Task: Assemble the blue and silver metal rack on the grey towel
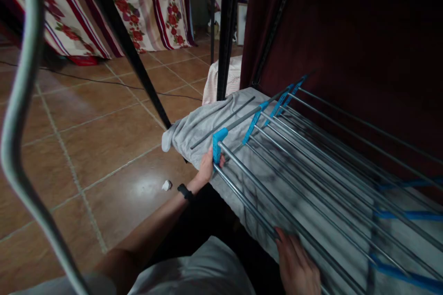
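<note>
A rack of parallel metal tubes (258, 184) with blue plastic joints lies tilted across a grey cloth in front of me. My left hand (206, 166), with a dark band on its wrist, is wrapped around the blue corner connector (217, 144) at the rack's near left end. Farther right, my right hand (298, 262) curls over the front tube, its fingertips partly hidden beneath. A loose thin grey rod (223, 122) rests on the cloth just beyond the corner connector.
The grey cloth (187, 129) covers a raised surface beside a dark red panel (346, 32). Black metal posts (128, 50) stand at its left. A bent pale tube (12, 133) crosses the left foreground. On the tiled floor lie a white scrap (166, 185) and a cable (93, 80).
</note>
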`<state>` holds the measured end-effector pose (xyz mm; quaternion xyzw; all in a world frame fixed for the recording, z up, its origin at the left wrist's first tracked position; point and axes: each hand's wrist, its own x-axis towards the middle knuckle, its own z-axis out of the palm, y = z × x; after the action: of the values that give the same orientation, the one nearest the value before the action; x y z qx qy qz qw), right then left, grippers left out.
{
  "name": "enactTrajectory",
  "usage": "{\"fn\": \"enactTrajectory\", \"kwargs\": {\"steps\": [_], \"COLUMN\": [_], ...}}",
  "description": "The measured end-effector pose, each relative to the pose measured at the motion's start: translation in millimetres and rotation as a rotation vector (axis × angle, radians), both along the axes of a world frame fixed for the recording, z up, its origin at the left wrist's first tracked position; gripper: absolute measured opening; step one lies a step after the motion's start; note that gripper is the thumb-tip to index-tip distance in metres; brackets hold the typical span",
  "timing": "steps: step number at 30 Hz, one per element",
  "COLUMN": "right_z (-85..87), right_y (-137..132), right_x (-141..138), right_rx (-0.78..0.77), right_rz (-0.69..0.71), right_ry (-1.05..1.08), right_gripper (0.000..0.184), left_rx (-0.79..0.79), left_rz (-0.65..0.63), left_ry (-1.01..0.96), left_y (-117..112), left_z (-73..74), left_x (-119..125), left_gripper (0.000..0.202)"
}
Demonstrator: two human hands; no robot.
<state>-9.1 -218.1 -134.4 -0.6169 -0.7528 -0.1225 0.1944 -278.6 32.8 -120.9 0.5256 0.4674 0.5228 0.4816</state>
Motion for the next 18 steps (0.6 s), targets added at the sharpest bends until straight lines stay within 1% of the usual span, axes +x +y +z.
{"fn": "enactTrajectory", "kwargs": {"steps": [5, 7, 9, 12, 14, 18], "right_z": [-8.9, -6.2, 1.4, 18.4, 30.1, 48.4], "right_y": [-4.6, -2.1, 5.5, 27.2, 46.4, 88.0], "right_x": [6.4, 5.0, -2.4, -27.5, -51.7, -101.4], "right_rx": [-0.008, -0.016, -0.04, -0.114, -0.181, -0.284], "right_rz": [0.008, 0.016, 0.041, 0.056, 0.024, -0.003], "right_ry": [0.035, 0.047, 0.062, 0.106, 0.152, 0.204], "right_gripper": [0.044, 0.045, 0.045, 0.048, 0.049, 0.047], "left_rx": [0.019, 0.0, -0.027, -0.07, -0.078, -0.052], "left_rz": [0.054, 0.063, 0.078, 0.109, 0.122, 0.099], "left_ry": [-0.042, -0.059, -0.062, -0.069, -0.084, -0.091], "left_y": [1.8, 1.9, 1.3, 0.1, -0.4, -0.6], "left_z": [-5.0, -9.0, -13.5, -19.2, -21.4, -21.9], "left_x": [7.3, 9.8, 11.2, 12.6, 13.5, 14.0], "left_gripper": [0.069, 0.071, 0.072, 0.074, 0.075, 0.076]}}
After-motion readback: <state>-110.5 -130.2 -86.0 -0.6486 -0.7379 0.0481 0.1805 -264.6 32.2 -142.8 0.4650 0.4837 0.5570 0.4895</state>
